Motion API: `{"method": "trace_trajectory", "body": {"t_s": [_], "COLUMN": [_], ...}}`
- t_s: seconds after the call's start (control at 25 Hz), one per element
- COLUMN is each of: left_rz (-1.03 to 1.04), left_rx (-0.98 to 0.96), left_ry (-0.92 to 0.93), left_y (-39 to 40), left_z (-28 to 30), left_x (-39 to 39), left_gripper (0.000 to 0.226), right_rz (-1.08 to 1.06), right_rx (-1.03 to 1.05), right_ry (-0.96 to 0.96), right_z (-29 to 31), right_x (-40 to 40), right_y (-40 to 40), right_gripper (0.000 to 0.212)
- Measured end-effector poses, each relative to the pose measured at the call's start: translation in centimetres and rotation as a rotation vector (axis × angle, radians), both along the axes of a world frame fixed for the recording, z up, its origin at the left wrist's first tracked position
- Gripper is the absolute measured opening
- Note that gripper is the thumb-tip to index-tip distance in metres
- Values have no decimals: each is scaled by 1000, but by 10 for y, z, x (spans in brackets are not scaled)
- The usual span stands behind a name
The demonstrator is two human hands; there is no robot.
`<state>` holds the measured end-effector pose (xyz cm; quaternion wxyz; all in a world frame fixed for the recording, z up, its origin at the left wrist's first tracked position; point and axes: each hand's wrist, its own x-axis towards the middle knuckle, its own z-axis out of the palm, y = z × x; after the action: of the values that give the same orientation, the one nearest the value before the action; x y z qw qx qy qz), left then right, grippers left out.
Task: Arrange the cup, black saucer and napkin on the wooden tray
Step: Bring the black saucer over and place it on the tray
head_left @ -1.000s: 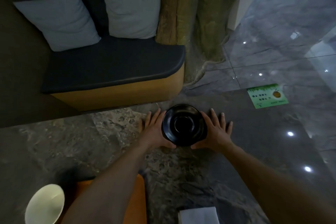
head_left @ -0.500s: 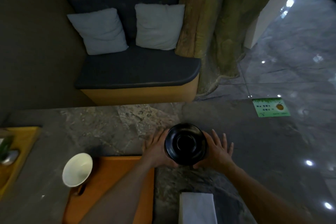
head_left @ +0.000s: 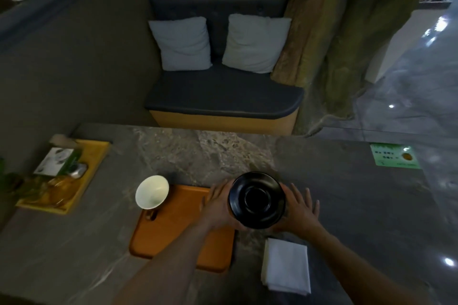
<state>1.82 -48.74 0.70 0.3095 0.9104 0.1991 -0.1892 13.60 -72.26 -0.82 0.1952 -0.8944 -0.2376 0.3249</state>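
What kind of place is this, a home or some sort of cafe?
Probably a cafe or tea lounge: a built-in bench seat with two cushions, a polished stone table carrying a green printed card, and a serving tray being set.

Café or lounge: cushioned bench [head_left: 223, 96], stone table [head_left: 347, 193], polished floor [head_left: 409, 82].

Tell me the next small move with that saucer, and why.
Probably carry the black saucer a little leftward and lower it onto the wooden tray. Both hands, left hand and right hand, hold it by its rim past the tray's right edge, and bare tray surface lies just beside the left hand.
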Motion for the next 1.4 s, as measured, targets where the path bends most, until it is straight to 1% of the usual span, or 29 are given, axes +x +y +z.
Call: {"method": "trace_trajectory", "body": {"t_s": [0.12,0.2,0.36,0.52,0.64,0.84,0.92,1.0,1.12,1.2,1.4], "left_rz": [43,70,84,104,64,2,-33,-16,-39,-46,-33], "left_rx": [-19,-80,-154,-222,-218,-302,-305,-286,-111,-48,-59], "left_ry": [-69,-133,-163,-234,-255,-309,-331,-297,-186,-155,-78], "left_y": [6,12,30,46,58,72,78,85,94,98,103], "left_z": [5,6,8,5,0,-3,-8,-17,-38,-50,-67], "left_x": [-19,-33,-55,-76,-88,-98,-100,-104,-111,-113,-116], "left_gripper": [139,137,138,130,128,122,120,122,132,136,140], "right_rz": [16,29,-4,-11,-30,-26,-21,-32,-40,-43,-38], "right_rx": [-5,-14,2,12,4,-16,-23,-24,-47,-62,-81], "right_ry": [-23,-30,-20,-20,-37,-25,-13,-6,-21,-34,-41], "right_z": [8,9,11,13,9,-8,-14,-21,-29,-36,-47], "right_x": [-14,-26,-51,-73,-87,-107,-113,-119,-123,-124,-125], "right_y": [10,19,35,52,65,78,83,87,92,95,99], "right_gripper": [138,138,137,141,143,141,141,138,134,132,132]}}
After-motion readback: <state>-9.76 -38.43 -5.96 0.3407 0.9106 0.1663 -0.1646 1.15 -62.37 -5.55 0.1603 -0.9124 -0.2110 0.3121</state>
